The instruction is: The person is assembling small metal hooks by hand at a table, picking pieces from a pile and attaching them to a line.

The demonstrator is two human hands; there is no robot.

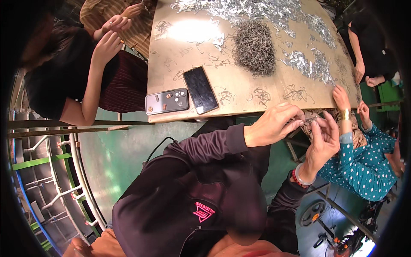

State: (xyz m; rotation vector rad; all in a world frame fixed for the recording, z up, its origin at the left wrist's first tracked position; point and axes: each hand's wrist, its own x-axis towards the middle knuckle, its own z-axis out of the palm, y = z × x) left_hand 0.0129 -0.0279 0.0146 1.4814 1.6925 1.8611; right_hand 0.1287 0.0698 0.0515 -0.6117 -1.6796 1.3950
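My left hand [274, 124] comes in from the left, just off the table's near edge, with thumb and fingers pinched together. My right hand [321, 141], with a red bead bracelet at the wrist, faces it in a pinch of its own. Between the fingertips of both hands is a small metal piece [314, 119], mostly hidden, so its exact kind cannot be made out. On the table [171, 81] beyond my hands lie small clusters of bent dark wire hooks [296, 93], and behind them a dense heap of the same wire hooks [255, 48].
Silver flat metal clips [308, 66] spread over the far and right parts of the table. Two phones, a dark one [201, 90] and a grey-cased one [167, 101], lie at the near left corner. Co-workers sit left, far left and right; one in a dotted teal top [361, 167] is close.
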